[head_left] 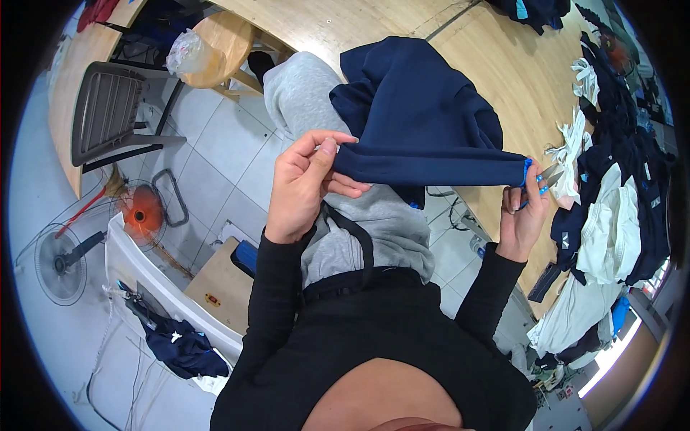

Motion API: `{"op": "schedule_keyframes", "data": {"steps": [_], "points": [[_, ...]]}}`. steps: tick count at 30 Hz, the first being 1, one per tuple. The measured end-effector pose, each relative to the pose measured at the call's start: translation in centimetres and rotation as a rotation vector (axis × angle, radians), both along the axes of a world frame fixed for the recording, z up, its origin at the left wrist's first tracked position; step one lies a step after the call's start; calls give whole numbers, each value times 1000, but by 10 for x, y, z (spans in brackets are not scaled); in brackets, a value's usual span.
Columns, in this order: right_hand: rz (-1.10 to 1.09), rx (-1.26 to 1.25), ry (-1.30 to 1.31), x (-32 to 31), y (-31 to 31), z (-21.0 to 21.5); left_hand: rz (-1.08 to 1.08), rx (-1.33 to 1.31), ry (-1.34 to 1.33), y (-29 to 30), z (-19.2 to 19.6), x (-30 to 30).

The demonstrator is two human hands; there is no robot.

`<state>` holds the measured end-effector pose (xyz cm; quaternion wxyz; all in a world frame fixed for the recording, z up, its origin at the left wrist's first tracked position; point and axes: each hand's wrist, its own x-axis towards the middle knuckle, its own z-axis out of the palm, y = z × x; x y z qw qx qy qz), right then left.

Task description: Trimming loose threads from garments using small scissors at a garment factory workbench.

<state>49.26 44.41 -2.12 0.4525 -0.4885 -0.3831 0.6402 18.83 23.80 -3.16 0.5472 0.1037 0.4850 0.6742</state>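
Observation:
A navy blue garment (424, 93) lies over my lap and the table edge. One narrow tube-like part of it, perhaps a sleeve or leg, is stretched level between my hands. My left hand (302, 183) pinches its left end between thumb and fingers. At the other end, a bright blue edge shows beside the fingers of my right hand (528, 212), which grips the cloth there. That same hand also carries small scissors (552, 174) with blue handles, their blades pointing up and away from the cloth.
A wooden table (532, 93) runs along the front and right. White and navy garments (611, 230) are heaped on its right side. To the left stand a round stool (223, 36) with a plastic bag, a grey chair (108, 118) and fans (61, 262). White tub (165, 280) at lower left.

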Motion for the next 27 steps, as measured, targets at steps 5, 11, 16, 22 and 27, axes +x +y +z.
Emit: {"op": "schedule_keyframes", "data": {"steps": [5,11,16,22,27], "points": [[-2,14,-38,-11,-6,13,27,-41,107,-2,-14,0],[197,21,-44,-26,-22,25,99,-153,232,-14,-41,-21],[280,55,-69,-31,-26,36,151,-155,258,-17,-49,-22],[298,79,-101,-31,-29,40,176,-167,297,-16,-50,-22],[363,145,-143,-32,-28,36,62,-142,451,-24,-47,-28]]}}
